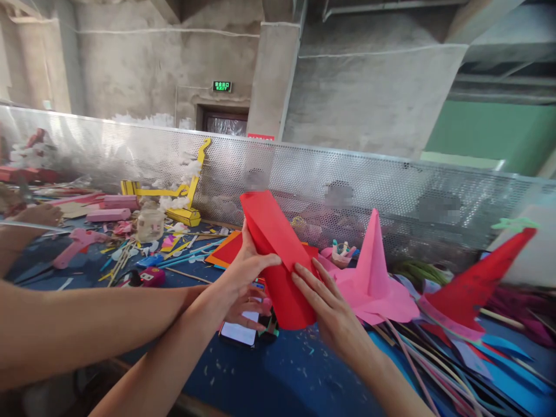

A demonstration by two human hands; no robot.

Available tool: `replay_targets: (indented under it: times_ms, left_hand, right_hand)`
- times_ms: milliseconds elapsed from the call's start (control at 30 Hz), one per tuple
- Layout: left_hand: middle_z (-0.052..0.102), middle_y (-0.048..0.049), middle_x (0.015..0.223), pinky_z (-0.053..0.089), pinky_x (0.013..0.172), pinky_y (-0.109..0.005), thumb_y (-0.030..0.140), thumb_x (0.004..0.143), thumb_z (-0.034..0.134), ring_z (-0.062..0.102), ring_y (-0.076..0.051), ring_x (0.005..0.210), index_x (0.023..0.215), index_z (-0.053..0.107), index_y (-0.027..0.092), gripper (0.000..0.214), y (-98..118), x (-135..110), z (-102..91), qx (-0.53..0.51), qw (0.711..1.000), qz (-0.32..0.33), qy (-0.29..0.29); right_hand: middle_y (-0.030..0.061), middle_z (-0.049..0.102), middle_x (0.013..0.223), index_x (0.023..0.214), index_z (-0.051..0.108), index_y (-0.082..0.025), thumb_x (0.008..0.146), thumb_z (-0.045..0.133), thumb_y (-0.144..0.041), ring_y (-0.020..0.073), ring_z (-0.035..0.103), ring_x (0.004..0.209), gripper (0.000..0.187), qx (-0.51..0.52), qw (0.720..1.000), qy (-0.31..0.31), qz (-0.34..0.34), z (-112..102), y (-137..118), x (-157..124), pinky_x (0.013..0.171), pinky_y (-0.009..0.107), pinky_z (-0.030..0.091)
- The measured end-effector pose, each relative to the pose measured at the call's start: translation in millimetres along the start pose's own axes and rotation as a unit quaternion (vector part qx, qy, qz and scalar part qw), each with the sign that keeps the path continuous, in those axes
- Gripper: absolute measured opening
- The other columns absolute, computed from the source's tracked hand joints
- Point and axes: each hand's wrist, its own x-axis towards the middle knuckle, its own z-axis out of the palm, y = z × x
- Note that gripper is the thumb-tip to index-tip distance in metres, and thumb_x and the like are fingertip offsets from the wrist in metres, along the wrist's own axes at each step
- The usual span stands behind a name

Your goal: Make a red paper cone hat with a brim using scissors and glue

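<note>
A red craft sheet [284, 284], paper or thin foam, is bent over into a tube-like roll above the table. My left hand [249, 260] grips its left side, thumb on the front and fingers partly hidden behind. On its right side my right hand [325, 301] presses the overlapping edge, fingers laid on the sheet and the thumb hidden. Just below the roll, a co-worker's hand [245, 310] reaches under my left arm, over a phone [238, 331] with a lit screen. Right of my hands stands a pink pointed hat [373, 284].
A red pointed hat [482, 284] stands at the right above long coloured strips [434, 365]. Orange sheets [223, 252] lie behind my left hand. Leftward are a pink glue gun [78, 246], a glass jar [150, 223] and yellow foam pieces [185, 215]. A perforated metal barrier [304, 179] runs behind.
</note>
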Motion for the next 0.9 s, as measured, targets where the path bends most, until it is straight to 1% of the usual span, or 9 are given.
replay_targets:
  times_ms: [167,300,400,467,567,667,767,833,900]
  left_hand:
    - [0.068,-0.0108,0.094,0.054,0.071,-0.045,0.037,0.065,0.074,0.066,-0.029,0.081,0.139,0.043,0.027,0.081,5,0,-3.7,0.029,0.995,-0.094,0.022]
    - [0.069,-0.0128,0.102,0.053,0.073,-0.045,0.044,0.07,0.071,0.066,-0.031,0.085,0.139,0.041,0.028,0.077,-1,10,-6.6,0.024,0.995,-0.073,0.066]
    - [0.069,-0.01,0.109,0.053,0.068,-0.041,0.042,0.072,0.071,0.067,-0.03,0.085,0.141,0.036,0.034,0.078,-6,19,-8.9,0.019,0.995,-0.06,0.081]
    - [0.067,-0.0076,0.116,0.052,0.061,-0.036,0.042,0.075,0.069,0.067,-0.027,0.083,0.142,0.032,0.04,0.077,-8,23,-11.7,0.01,0.995,-0.055,0.08]
    - [0.063,-0.0081,0.125,0.048,0.055,-0.029,0.048,0.078,0.067,0.067,-0.025,0.086,0.146,0.021,0.04,0.083,-13,26,-15.0,0.001,0.992,-0.057,0.111]
    - [0.061,-0.0113,0.128,0.052,0.066,-0.03,0.048,0.076,0.072,0.065,-0.026,0.1,0.149,0.012,0.032,0.096,-24,22,-12.9,-0.003,0.989,-0.037,0.146]
    - [0.059,-0.0133,0.13,0.052,0.087,-0.034,0.037,0.073,0.078,0.059,-0.028,0.115,0.142,0.029,0.025,0.086,-33,13,-5.4,-0.014,0.996,0.011,0.093]
    - [0.053,-0.0123,0.139,0.05,0.096,-0.035,0.032,0.072,0.079,0.054,-0.028,0.123,0.136,0.037,0.025,0.077,-36,8,-0.1,-0.036,0.997,0.041,0.052]
    - [0.046,-0.011,0.145,0.05,0.099,-0.037,0.03,0.071,0.081,0.051,-0.028,0.126,0.138,0.032,0.029,0.083,-38,4,3.2,-0.056,0.997,0.041,0.029]
  right_hand:
    - [0.0002,0.03,0.157,0.154,0.02,-0.03,0.086,0.031,0.003,0.0274,0.012,0.148,0.077,0.042,0.999,-0.016,0.014,-12,-2,2,0.114,0.06,0.03]
    - [0.0025,0.03,0.158,0.154,0.019,-0.031,0.096,0.04,-0.013,0.027,0.019,0.147,0.065,0.053,0.998,-0.017,0.014,-14,0,2,0.115,0.056,0.032]
    - [0.0061,0.029,0.158,0.154,0.016,-0.031,0.092,0.058,-0.033,0.0294,0.022,0.146,0.076,0.05,0.998,-0.024,-0.005,-14,0,0,0.112,0.055,0.035]
    - [0.0066,0.03,0.157,0.155,0.013,-0.031,0.09,0.061,-0.031,0.0292,0.019,0.147,0.081,0.049,0.998,-0.036,-0.004,-12,-1,-2,0.112,0.056,0.035]
    - [0.0036,0.026,0.159,0.155,0.01,-0.031,0.092,0.049,-0.014,0.0262,0.015,0.148,0.076,0.088,0.995,-0.024,0.037,-7,-4,-4,0.115,0.054,0.031]
    - [0.0004,0.021,0.16,0.155,0.01,-0.035,0.092,0.038,-0.008,0.0243,0.021,0.146,0.073,0.177,0.972,0.06,0.14,1,-13,0,0.116,0.051,0.029]
    - [-0.0023,0.024,0.159,0.154,0.013,-0.039,0.092,0.033,-0.007,0.0231,0.026,0.145,0.073,0.236,0.934,0.125,0.239,8,-22,11,0.116,0.049,0.031]
    - [-0.0048,0.025,0.159,0.152,0.019,-0.041,0.091,0.033,-0.006,0.0225,0.026,0.145,0.072,0.24,0.929,0.14,0.244,12,-25,17,0.116,0.049,0.03]
    - [-0.0068,0.026,0.158,0.151,0.025,-0.041,0.091,0.033,-0.006,0.0216,0.026,0.145,0.07,0.23,0.934,0.147,0.23,15,-26,22,0.117,0.048,0.029]
